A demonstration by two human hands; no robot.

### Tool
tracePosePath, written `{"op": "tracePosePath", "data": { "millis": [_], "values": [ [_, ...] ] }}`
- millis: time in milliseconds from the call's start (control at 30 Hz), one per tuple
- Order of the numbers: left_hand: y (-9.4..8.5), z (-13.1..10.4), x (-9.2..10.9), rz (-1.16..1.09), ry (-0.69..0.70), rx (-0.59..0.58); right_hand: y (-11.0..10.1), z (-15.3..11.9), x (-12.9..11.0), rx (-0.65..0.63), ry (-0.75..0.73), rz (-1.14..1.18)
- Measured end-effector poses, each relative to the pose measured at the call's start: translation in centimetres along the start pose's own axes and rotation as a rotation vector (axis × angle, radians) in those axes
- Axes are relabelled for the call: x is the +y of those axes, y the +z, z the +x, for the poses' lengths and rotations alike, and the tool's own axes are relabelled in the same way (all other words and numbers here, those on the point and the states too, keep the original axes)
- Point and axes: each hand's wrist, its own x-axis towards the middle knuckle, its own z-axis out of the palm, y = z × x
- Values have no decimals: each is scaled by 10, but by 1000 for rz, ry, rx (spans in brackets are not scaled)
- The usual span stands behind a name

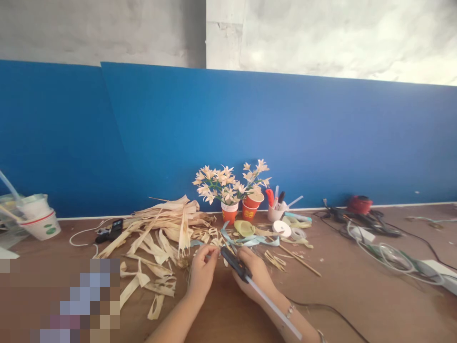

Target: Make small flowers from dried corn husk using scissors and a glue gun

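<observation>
My right hand grips a black hot glue gun, and a long whitish glue stick juts out of its back end over my wrist. Close to the gun's front, my left hand has thumb and fingertips pressed together; whatever is between them is too small to make out. A pale scrap shows between the two hands. Dried corn husks lie heaped beyond and left of my left hand, with loose husk strips nearer me.
Husk flowers stand in orange paper cups at the back. Around them are a cup of pens, a white tape roll, blue ribbon and a thin stick. Cables clutter the right; a blue partition closes the back.
</observation>
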Motion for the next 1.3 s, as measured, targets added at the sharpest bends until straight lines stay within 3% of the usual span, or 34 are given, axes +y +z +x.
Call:
{"op": "tracePosePath", "data": {
  "millis": [967,1300],
  "values": [
    [0,1,-8,56,49,17,-2,-2,-4,-1,-33,1],
    [-2,-2,1,160,114,-22,-6,-3,0,-23,-53,-8]
  ]
}}
